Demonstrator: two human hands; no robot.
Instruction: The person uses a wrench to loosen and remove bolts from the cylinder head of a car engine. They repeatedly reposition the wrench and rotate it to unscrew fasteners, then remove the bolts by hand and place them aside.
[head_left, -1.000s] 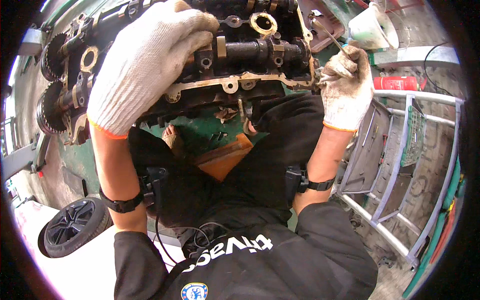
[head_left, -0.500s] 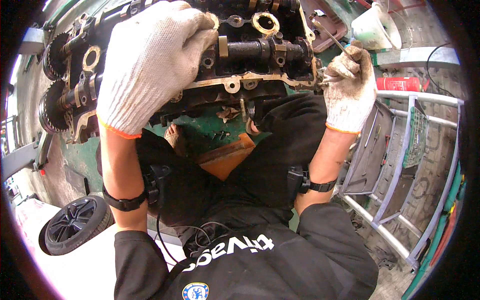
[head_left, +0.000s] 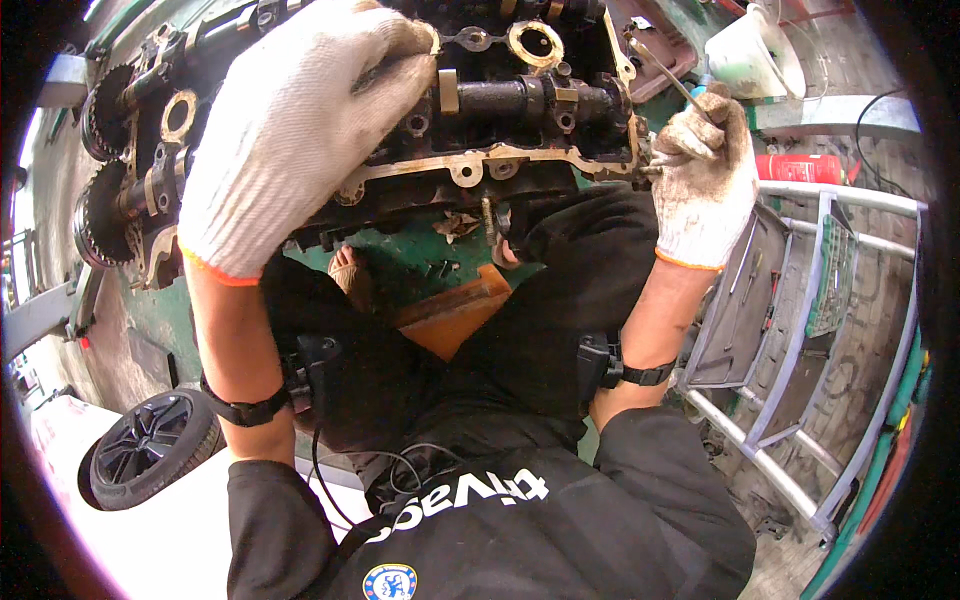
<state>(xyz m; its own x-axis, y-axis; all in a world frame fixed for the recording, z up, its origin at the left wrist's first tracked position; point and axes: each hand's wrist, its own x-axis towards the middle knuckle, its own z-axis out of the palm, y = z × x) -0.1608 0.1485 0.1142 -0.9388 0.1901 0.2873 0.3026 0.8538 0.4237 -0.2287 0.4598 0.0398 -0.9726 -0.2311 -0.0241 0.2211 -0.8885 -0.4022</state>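
Note:
My left hand [head_left: 310, 130], in a white knitted glove, reaches over an oily engine cylinder head [head_left: 540, 160]. Its thumb and fingers are pinched together above the middle of the head, and whatever they hold is hidden. My right hand [head_left: 704, 170], in a soiled glove of the same kind, is closed round a thin metal rod [head_left: 664, 70] just off the head's right end. The rod slants up and left, with a small wider tip. A dark camshaft [head_left: 500, 100] runs along the head, and a pale ring [head_left: 536, 45] surrounds a hole behind it.
Toothed sprockets [head_left: 105, 220] stand at the head's left end. Below it lie an orange-brown piece [head_left: 455, 312] and small bolts. At right are a red cylinder [head_left: 800, 168], a white bucket [head_left: 755, 55] and a metal-framed rack [head_left: 790, 320] with tools. A wheel [head_left: 155, 450] lies lower left.
My left wrist and forearm have shifted slightly left, while the pinched fingertips stay near the same spot. My right hand, still gripping the rod, has moved a little to the right.

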